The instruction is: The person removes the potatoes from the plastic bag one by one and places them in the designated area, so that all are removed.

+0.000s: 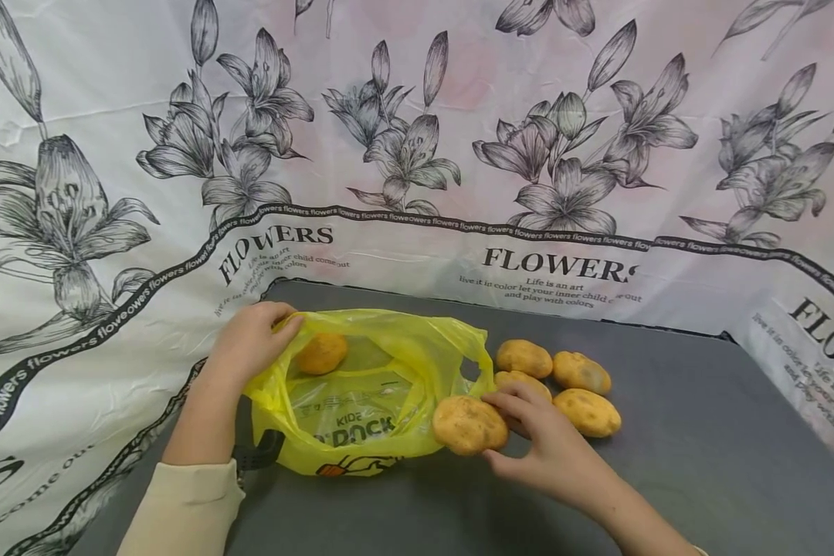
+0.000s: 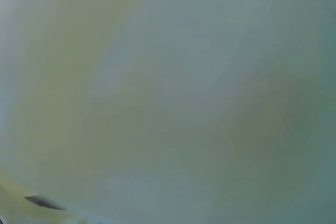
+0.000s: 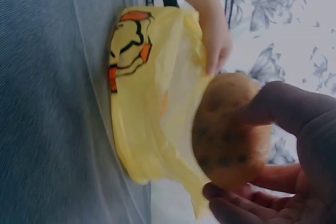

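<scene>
A yellow plastic bag lies with its mouth spread on the dark table. One potato is inside it, at the back left. My left hand pinches the bag's left rim between thumb and fingers. Over the bag's right edge, my right hand grips another potato. In the right wrist view that potato sits between thumb and fingers, in front of the bag. The left wrist view is only a yellowish-grey blur, with the hand hidden.
To the right of the bag lies a group of several potatoes, one partly behind my right hand. The grey table extends to the right. A flower-printed sheet hangs behind the table and along its sides.
</scene>
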Tool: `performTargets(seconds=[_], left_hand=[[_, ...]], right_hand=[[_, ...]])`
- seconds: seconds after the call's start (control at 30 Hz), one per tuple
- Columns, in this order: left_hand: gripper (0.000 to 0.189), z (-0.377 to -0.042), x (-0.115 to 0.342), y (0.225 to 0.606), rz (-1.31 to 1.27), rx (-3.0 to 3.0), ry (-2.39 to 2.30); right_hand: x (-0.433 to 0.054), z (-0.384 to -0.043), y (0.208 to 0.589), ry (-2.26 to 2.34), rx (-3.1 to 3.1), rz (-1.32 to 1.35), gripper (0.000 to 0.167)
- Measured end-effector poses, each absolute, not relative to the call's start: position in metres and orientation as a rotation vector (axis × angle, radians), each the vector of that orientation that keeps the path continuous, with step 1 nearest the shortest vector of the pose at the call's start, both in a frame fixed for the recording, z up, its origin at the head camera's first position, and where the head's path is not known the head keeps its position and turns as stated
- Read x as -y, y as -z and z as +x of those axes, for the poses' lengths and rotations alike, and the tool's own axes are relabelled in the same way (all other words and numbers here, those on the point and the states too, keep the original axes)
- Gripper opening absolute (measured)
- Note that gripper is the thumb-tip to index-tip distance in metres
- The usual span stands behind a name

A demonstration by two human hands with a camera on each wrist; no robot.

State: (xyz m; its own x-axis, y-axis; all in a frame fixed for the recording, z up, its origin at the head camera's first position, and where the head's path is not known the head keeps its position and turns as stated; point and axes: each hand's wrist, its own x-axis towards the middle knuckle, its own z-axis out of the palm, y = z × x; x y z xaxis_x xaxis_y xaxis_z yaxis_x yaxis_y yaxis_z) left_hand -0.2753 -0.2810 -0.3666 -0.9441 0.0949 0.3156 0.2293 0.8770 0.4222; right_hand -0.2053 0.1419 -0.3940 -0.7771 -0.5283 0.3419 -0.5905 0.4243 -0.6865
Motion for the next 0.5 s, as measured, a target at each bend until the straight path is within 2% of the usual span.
performTargets(seconds=[0.17, 0.5], left_hand=[[0.028, -0.276, 0.281, 0.367, -0.251, 2.762, 0.668], [0.027, -0.273, 0.282, 0.364, -0.264, 2.760, 0.688]], right_hand=[[-0.165, -0.200, 0.388, -1.213, 2.724, 0.908, 0.050], [-0.194, -0.210, 0.384, -0.604, 2.909, 0.728, 0.047]])
